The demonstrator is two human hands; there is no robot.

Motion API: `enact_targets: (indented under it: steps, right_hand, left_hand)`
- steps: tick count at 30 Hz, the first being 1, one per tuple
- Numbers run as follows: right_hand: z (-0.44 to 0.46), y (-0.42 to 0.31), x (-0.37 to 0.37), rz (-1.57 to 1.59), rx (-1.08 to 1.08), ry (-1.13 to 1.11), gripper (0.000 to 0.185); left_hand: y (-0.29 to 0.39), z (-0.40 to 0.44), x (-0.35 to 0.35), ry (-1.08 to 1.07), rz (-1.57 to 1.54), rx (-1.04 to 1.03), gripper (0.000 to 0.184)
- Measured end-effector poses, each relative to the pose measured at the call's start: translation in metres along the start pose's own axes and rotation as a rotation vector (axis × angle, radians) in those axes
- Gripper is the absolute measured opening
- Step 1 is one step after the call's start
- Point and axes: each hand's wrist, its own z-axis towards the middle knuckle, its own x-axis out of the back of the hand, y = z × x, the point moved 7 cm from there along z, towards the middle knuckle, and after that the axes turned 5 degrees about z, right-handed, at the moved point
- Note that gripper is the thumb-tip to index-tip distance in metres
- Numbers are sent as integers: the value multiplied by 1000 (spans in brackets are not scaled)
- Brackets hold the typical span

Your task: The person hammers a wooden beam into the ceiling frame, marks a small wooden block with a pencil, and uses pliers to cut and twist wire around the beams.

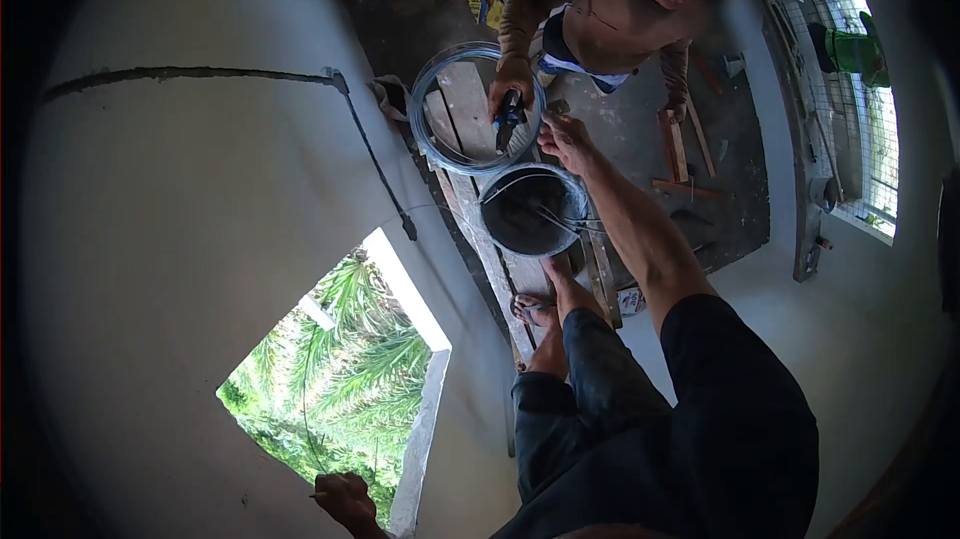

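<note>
At the lower left, beside the window opening, my left hand (345,501) is closed in a fist. A thin wire (307,409) runs down across the opening toward it, and a small pale tip sticks out of the fist. My right hand (566,142) reaches forward over the bucket's far rim, fingers curled; what they hold, if anything, is too small to make out. Just left of it, a co-worker's hand (510,84) grips dark pliers (508,122) above a coil of wire (425,131). Bent wires (560,221) stick out of the round bucket (487,229).
Bucket, coil and my feet (535,309) are on a narrow raised plank platform (465,194). The co-worker (610,29) stands beyond it, other hand on a wooden piece (676,149). A chased groove (370,149) marks the left wall. At right is a meshed window (850,129).
</note>
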Motion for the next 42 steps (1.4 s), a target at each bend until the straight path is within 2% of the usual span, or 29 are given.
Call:
enact_targets:
  steps: [1, 2, 3, 4, 5, 6, 8, 9, 10, 12, 14, 15, 16, 17, 18, 19, 21, 22, 24, 25, 26, 28, 30, 32, 36, 37, 38, 40, 42]
  right_hand:
    - [7, 7, -23, 55, -80, -4, 47]
    - [12, 14, -43, 108, -162, -9, 49]
    - [24, 20, -65, 305, -140, -153, 49]
    - [4, 11, -80, 279, -219, -71, 40]
    - [15, 16, -79, 322, -183, -6, 34]
    - [34, 28, -77, 365, -149, 59, 30]
    - [72, 52, -56, 282, -137, -104, 25]
    - [67, 58, -49, 391, -245, -143, 27]
    - [49, 51, -38, 356, -250, -200, 27]
    - [-16, 23, -22, 289, -242, -317, 27]
    - [-99, -7, 4, -135, -133, 198, 28]
    - [-111, 10, 17, -30, -174, 139, 25]
    - [-128, 19, 32, -158, -86, 83, 20]
    - [-163, 16, 38, -284, 9, 39, 23]
    - [-197, 20, 35, -124, 18, -57, 21]
    - [-225, 25, 31, -171, 39, -161, 16]
    - [-282, 39, 11, -289, -91, -416, 12]
    - [-312, 42, -8, -286, -113, -622, 24]
    - [-362, 43, -32, -468, -137, -534, 28]
    - [-371, 52, -48, -548, -70, -623, 25]
    - [-378, 60, -65, -626, -5, -701, 22]
    - [-420, 44, -114, -665, 191, -953, 32]
    - [-463, 16, -156, -730, 731, -1025, 38]
    - [-503, -5, -191, -633, 707, -1149, 39]
    - [-595, -84, -226, -504, 689, -1327, 39]
    - [-606, -95, -230, -387, 629, -1381, 42]
    - [-621, -118, -231, -328, 769, -1385, 43]
    - [-700, -190, -240, -205, 1037, -1393, 46]
    - [-753, -243, -246, -293, 1280, -1269, 49]
  left_hand:
    - [29, -12, -34, -110, 136, 27, 35]
    - [9, -13, -16, -91, 155, 24, 35]
    - [-26, -17, 16, -73, 178, 24, 35]
    - [-47, -21, 38, -57, 202, 26, 34]
    - [-58, -27, 38, -73, 131, 114, 33]
    - [-51, -37, 23, 58, 376, 172, 32]
    - [-86, -47, 43, 10, 509, 185, 34]
    - [-96, -57, 46, 6, 510, 280, 35]
    - [-106, -66, 46, 0, 509, 369, 36]
    - [-141, -72, 68, -138, 981, 65, 34]
    - [-112, -88, 28, -257, 1151, -242, 24]
    - [-109, -98, 24, -341, 1191, -296, 19]
    - [-112, -105, 27, -398, 1236, -339, 15]
    - [-116, -112, 31, -424, 1232, -432, 15]
    - [-117, -120, 34, -433, 1232, -515, 17]
    - [-123, -126, 44, -413, 1294, -527, 18]
    - [-103, -139, 48, -392, 1372, -479, 22]
    - [-88, -141, 49, -404, 1384, -430, 23]
    - [-60, -145, 57, -356, 1369, -377, 24]
    - [-43, -151, 59, -301, 1397, -481, 24]
    - [-31, -153, 63, -273, 1406, -475, 23]
    - [-8, -160, 68, -230, 1454, -525, 27]
    - [15, -169, 75, -175, 1404, -518, 26]
    - [34, -182, 83, -95, 1304, -501, 19]
    - [46, -210, 99, -20, 1337, -561, 20]
    - [42, -217, 105, 16, 1311, -626, 20]
    - [33, -224, 109, 48, 1285, -695, 21]
    - [12, -230, 117, 90, 1271, -650, 21]
    - [2, -241, 119, 152, 1208, -692, 20]
